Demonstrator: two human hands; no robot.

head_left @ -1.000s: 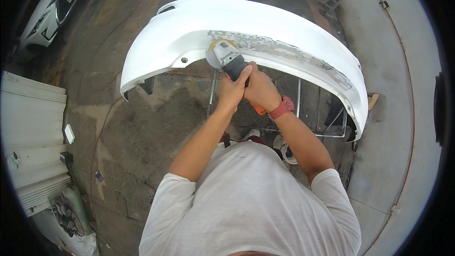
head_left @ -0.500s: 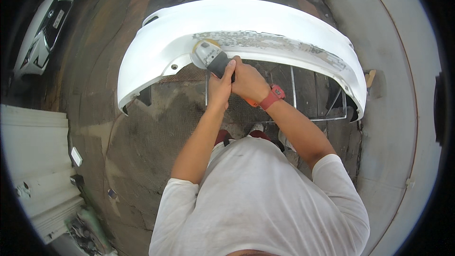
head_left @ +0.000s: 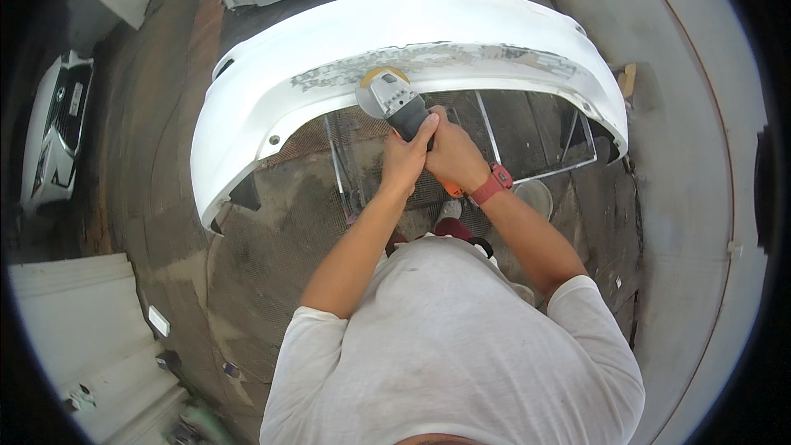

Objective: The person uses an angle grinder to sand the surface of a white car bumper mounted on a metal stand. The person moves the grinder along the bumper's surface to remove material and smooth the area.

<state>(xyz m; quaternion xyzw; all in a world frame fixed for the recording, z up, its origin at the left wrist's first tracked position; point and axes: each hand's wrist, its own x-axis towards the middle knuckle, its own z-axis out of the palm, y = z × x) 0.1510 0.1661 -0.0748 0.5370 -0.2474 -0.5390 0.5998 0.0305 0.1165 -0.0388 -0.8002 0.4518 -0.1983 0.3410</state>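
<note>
Both hands are wrapped round a grey and black angle grinder (head_left: 395, 99) with a yellowish disc. My left hand (head_left: 404, 161) closes on its near side, and my right hand (head_left: 455, 148) grips the rear of the body beside it. An orange part shows below my right hand. The grinder's head lies at the lower edge of a white car bumper (head_left: 395, 21), next to a long scraped grey patch (head_left: 437, 59). The disc partly covers the bumper there; whether it presses on the surface I cannot tell.
A metal frame (head_left: 544, 175) stands under the bumper, with a pale bucket (head_left: 535, 198) near my feet. At far left is another white bumper with a dark grille (head_left: 62, 128). White panels (head_left: 74, 321) stand at lower left. A grey wall (head_left: 684, 156) runs along the right.
The grinder, held in both hands, has moved rightward along the bumper's lower edge. The view has turned, so the bumper sits further left and slightly tilted.
</note>
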